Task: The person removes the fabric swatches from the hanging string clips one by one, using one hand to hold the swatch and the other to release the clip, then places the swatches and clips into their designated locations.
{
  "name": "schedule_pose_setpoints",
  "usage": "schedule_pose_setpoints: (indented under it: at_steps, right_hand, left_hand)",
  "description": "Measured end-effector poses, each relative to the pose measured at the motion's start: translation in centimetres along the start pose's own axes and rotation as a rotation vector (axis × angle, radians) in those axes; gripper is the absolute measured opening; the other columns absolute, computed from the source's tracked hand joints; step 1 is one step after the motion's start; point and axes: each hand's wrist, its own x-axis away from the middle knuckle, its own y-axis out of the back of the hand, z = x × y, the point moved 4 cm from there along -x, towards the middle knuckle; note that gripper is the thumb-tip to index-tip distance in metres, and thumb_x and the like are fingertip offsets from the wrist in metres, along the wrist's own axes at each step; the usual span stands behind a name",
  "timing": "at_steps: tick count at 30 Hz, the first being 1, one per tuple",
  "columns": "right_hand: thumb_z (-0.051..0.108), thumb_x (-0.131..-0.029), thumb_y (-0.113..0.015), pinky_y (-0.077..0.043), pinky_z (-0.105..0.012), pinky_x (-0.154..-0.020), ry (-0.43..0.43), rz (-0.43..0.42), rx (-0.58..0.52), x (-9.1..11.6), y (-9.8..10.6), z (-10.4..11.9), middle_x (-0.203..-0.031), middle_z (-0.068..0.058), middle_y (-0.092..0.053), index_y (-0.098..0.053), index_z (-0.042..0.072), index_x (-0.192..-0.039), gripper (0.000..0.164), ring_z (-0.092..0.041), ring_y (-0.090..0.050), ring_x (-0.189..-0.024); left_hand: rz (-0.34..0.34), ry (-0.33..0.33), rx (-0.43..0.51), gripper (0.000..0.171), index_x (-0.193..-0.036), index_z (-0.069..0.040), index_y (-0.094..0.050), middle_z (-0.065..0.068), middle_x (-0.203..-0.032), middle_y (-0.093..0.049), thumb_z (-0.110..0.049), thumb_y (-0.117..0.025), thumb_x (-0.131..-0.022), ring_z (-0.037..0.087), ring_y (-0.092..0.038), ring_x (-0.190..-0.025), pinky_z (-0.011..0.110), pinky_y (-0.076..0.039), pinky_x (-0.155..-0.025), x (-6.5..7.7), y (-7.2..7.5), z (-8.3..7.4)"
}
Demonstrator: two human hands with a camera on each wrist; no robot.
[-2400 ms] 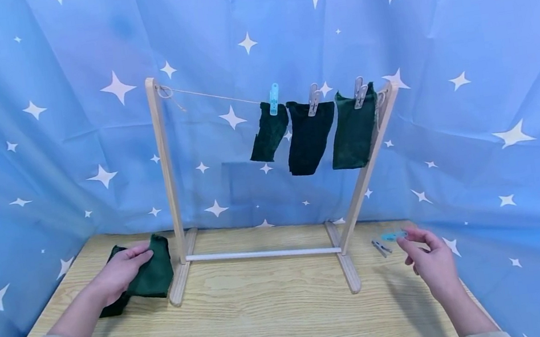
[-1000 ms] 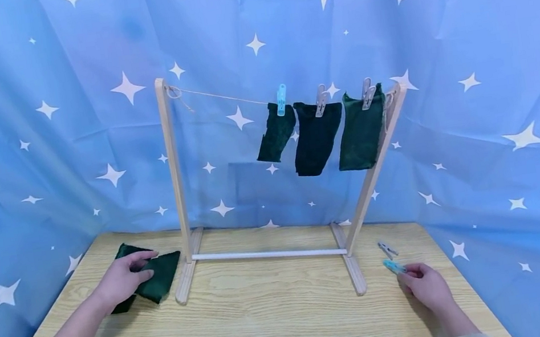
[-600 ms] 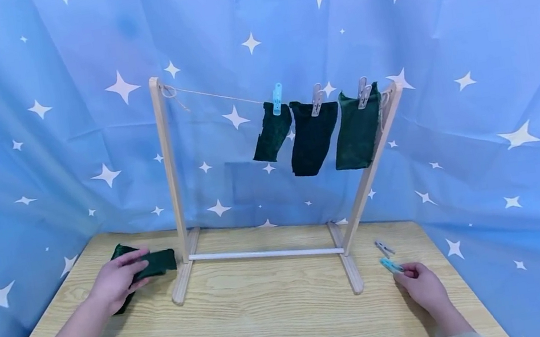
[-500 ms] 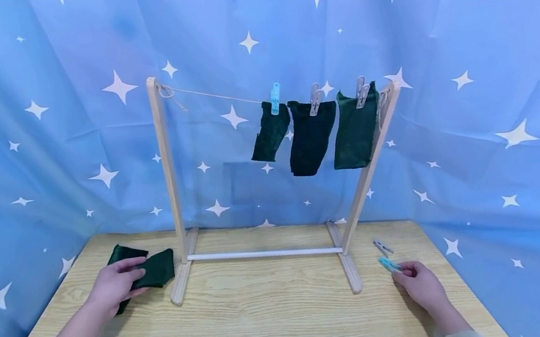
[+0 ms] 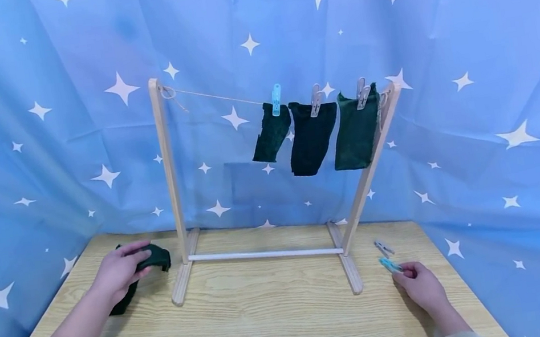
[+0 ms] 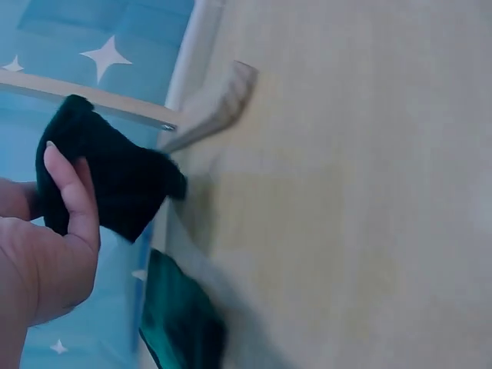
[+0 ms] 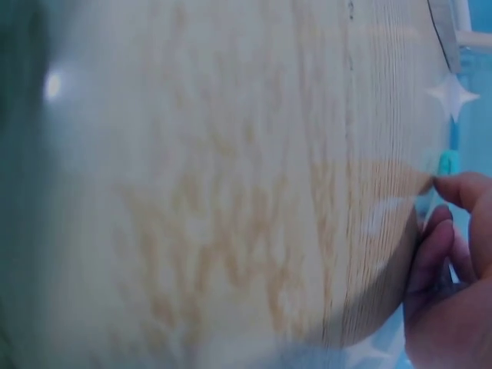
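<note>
At the table's left side my left hand (image 5: 121,270) pinches a small dark green cloth (image 5: 158,257) between thumb and fingers. In the left wrist view this held cloth (image 6: 115,169) droops from the fingers, raised off the table. A second green cloth (image 6: 181,315) lies on the tabletop below it, mostly hidden by the hand in the head view. On the right, my right hand (image 5: 424,288) holds a light blue clothespin (image 5: 390,265) by one end, low over the table. A grey clothespin (image 5: 384,248) lies just beyond it.
A wooden drying rack (image 5: 169,171) stands at the back with a string (image 5: 218,94) across it. Hanging there are a small cloth (image 5: 272,133) under a blue clothespin (image 5: 276,100) and two larger cloths (image 5: 315,139) under grey ones. A starry blue curtain (image 5: 208,21) surrounds the table.
My right hand has drawn the blue clothespin nearer and lower, away from the grey one. The cloth in my left hand has been lowered, spread and bunched, and now droops over the fingers.
</note>
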Motion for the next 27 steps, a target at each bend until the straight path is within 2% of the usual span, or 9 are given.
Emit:
schedule_pose_setpoints:
  at_steps: [7,9,11,13,15,17,20,22,27]
  right_hand:
    - [0.035,-0.108,-0.066,-0.046,-0.040,-0.090,0.008,0.007,-0.012,0.3,-0.2,-0.2,-0.121,-0.021,-0.062,-0.056,-0.008,-0.142,0.056,-0.037,-0.060,-0.112]
    - [0.035,-0.108,-0.065,-0.046,-0.041,-0.090,0.006,0.004,-0.013,0.4,-0.2,-0.2,-0.122,-0.021,-0.063,-0.056,-0.008,-0.142,0.056,-0.037,-0.060,-0.113]
    - [0.034,-0.108,-0.065,-0.046,-0.041,-0.091,0.003,0.002,-0.014,0.3,-0.3,-0.1,-0.123,-0.021,-0.063,-0.056,-0.008,-0.142,0.055,-0.037,-0.060,-0.114]
    - [0.034,-0.108,-0.065,-0.047,-0.041,-0.092,0.002,0.003,-0.015,0.2,-0.3,-0.1,-0.124,-0.021,-0.063,-0.056,-0.007,-0.143,0.054,-0.036,-0.060,-0.114]
    - [0.034,-0.108,-0.064,-0.048,-0.042,-0.093,0.006,0.005,-0.016,0.0,-0.3,0.0,-0.125,-0.022,-0.063,-0.056,-0.007,-0.144,0.055,-0.036,-0.060,-0.115]
    - [0.034,-0.109,-0.064,-0.049,-0.044,-0.094,0.007,0.009,-0.021,-0.1,-0.2,0.1,-0.127,-0.023,-0.062,-0.055,-0.007,-0.145,0.055,-0.037,-0.059,-0.116]
    - [0.034,-0.109,-0.064,-0.049,-0.048,-0.096,0.004,0.006,-0.020,-0.2,-0.1,0.1,-0.128,-0.024,-0.062,-0.055,-0.007,-0.145,0.056,-0.038,-0.059,-0.117]
    - [0.033,-0.109,-0.064,-0.049,-0.048,-0.097,-0.001,0.005,-0.015,-0.1,-0.1,0.1,-0.128,-0.024,-0.062,-0.055,-0.007,-0.145,0.055,-0.038,-0.060,-0.116]
    - [0.035,-0.108,-0.065,-0.048,-0.042,-0.090,0.001,0.007,-0.011,0.0,0.0,-0.2,-0.124,-0.022,-0.063,-0.056,-0.007,-0.142,0.056,-0.037,-0.060,-0.113]
  left_hand:
    - [-0.040,-0.051,0.236,0.062,-0.173,-0.009,-0.033,0.023,-0.179,-0.018,-0.018,-0.056,-0.116,0.002,-0.071,-0.086,0.018,-0.063,-0.084,-2.7,-1.3,-3.3]
    - [-0.047,-0.053,0.299,0.062,-0.173,-0.012,-0.034,0.020,-0.181,-0.016,-0.018,-0.057,-0.116,0.002,-0.070,-0.087,0.017,-0.062,-0.085,-2.8,-1.5,-3.6]
    - [-0.056,-0.042,0.274,0.061,-0.173,-0.008,-0.032,0.024,-0.181,-0.016,-0.015,-0.055,-0.116,0.006,-0.071,-0.095,0.018,-0.063,-0.086,-2.5,-1.6,-3.3]
    - [-0.054,-0.020,0.161,0.059,-0.171,0.000,-0.031,0.032,-0.179,-0.014,-0.011,-0.051,-0.116,0.021,-0.071,-0.116,0.021,-0.064,-0.088,-1.8,-1.7,-2.4]
    - [-0.053,-0.006,-0.011,0.057,-0.167,0.009,-0.032,0.041,-0.174,-0.017,-0.006,-0.048,-0.116,0.041,-0.062,-0.137,0.029,-0.066,-0.090,-0.9,-1.8,-1.4]
    - [-0.059,-0.013,-0.188,0.053,-0.163,0.015,-0.037,0.046,-0.168,-0.025,-0.004,-0.049,-0.114,0.056,-0.051,-0.145,0.035,-0.068,-0.086,0.0,-1.7,-0.7]
    - [-0.071,-0.061,-0.428,0.049,-0.156,0.016,-0.047,0.045,-0.161,-0.039,-0.005,-0.055,-0.112,0.056,-0.060,-0.134,0.042,-0.068,-0.081,1.1,-1.6,-0.1]
    - [-0.084,-0.101,-0.571,0.047,-0.151,0.015,-0.053,0.045,-0.155,-0.047,-0.006,-0.060,-0.109,0.052,-0.071,-0.113,0.045,-0.066,-0.076,1.6,-1.6,0.1]
    - [-0.036,-0.167,-0.841,0.045,-0.140,0.013,-0.063,0.042,-0.142,-0.061,-0.014,-0.071,-0.104,0.055,-0.069,-0.112,0.058,-0.061,-0.086,2.6,-1.4,0.2]
